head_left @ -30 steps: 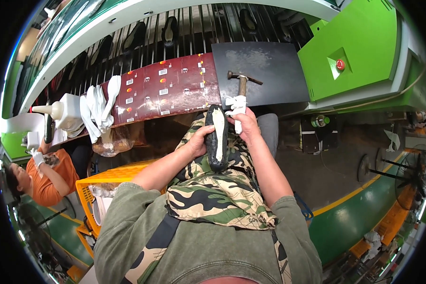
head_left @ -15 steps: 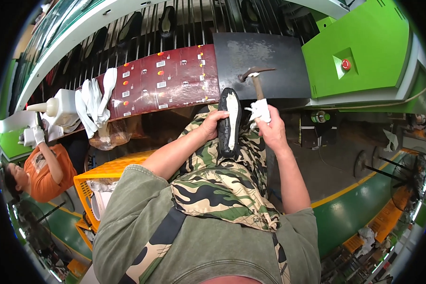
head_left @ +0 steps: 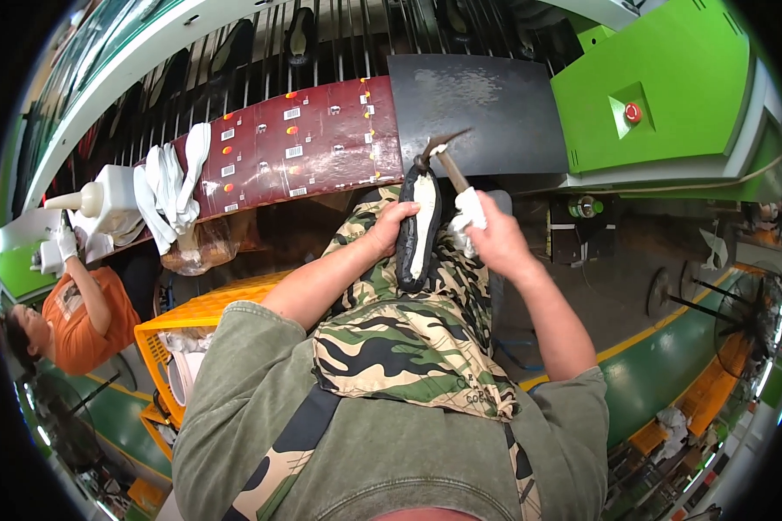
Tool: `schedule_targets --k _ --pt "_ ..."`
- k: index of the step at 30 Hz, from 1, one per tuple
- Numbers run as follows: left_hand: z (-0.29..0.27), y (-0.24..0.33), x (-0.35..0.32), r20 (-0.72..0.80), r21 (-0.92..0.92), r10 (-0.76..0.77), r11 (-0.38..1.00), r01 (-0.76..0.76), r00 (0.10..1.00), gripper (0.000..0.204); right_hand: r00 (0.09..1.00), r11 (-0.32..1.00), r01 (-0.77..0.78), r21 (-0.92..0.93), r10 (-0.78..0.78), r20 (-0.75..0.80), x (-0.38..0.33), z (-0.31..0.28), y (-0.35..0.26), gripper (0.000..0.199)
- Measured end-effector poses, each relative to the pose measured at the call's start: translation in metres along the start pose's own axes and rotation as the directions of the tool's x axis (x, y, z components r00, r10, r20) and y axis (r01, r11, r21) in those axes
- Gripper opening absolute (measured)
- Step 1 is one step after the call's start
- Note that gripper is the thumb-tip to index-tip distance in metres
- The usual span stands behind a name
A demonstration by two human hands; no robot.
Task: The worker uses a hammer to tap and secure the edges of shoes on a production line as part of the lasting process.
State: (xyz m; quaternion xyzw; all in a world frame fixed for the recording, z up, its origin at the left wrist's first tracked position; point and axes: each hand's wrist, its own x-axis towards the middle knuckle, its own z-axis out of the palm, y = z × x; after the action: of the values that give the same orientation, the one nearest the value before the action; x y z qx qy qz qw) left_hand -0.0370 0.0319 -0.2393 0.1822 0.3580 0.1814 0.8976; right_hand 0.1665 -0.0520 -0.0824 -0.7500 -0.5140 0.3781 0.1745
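Note:
A black shoe upper with a pale underside strip facing up stands lengthwise over my camouflage apron. My left hand is closed round its left side, the thumb pressed on the pale strip. In my right hand is a hammer, its wooden handle wrapped in white cloth where I grip it. The dark hammer head slants to the upper right, and its lower-left end touches or overlaps the far tip of the shoe upper.
Ahead lie a dark red printed board and a black board, before a roller conveyor with several shoes. White shoe-shaped pieces, a white bottle, a yellow crate and a co-worker are left; a green machine stands right.
The hammer has swung down and left, bringing its head to the far tip of the shoe upper. My right elbow has moved outward; my left hand keeps its hold.

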Motion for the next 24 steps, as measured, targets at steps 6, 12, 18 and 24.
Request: schedule_targets --k 6,12,18,24 --pt "0.001 0.004 -0.005 -0.004 0.015 0.011 1.000 -0.011 1.000 0.042 0.848 0.880 0.339 0.332 -0.133 -0.514 -0.002 -0.038 -0.041 0.058" --pt "0.002 0.001 -0.006 -0.012 0.028 0.009 1.000 -0.009 1.000 0.040 0.982 0.987 0.160 -0.020 -0.161 -0.093 0.015 -0.012 0.008 0.060" --pt "0.007 0.011 -0.006 0.016 0.071 0.001 0.998 -0.002 1.000 0.040 0.792 0.917 0.392 0.075 -0.295 -0.534 0.012 0.017 0.011 0.048" --pt "0.000 0.004 -0.003 -0.029 0.065 0.051 0.997 -0.049 0.998 0.041 0.963 0.891 0.161 0.426 -0.048 -0.264 0.001 -0.036 -0.019 0.043"
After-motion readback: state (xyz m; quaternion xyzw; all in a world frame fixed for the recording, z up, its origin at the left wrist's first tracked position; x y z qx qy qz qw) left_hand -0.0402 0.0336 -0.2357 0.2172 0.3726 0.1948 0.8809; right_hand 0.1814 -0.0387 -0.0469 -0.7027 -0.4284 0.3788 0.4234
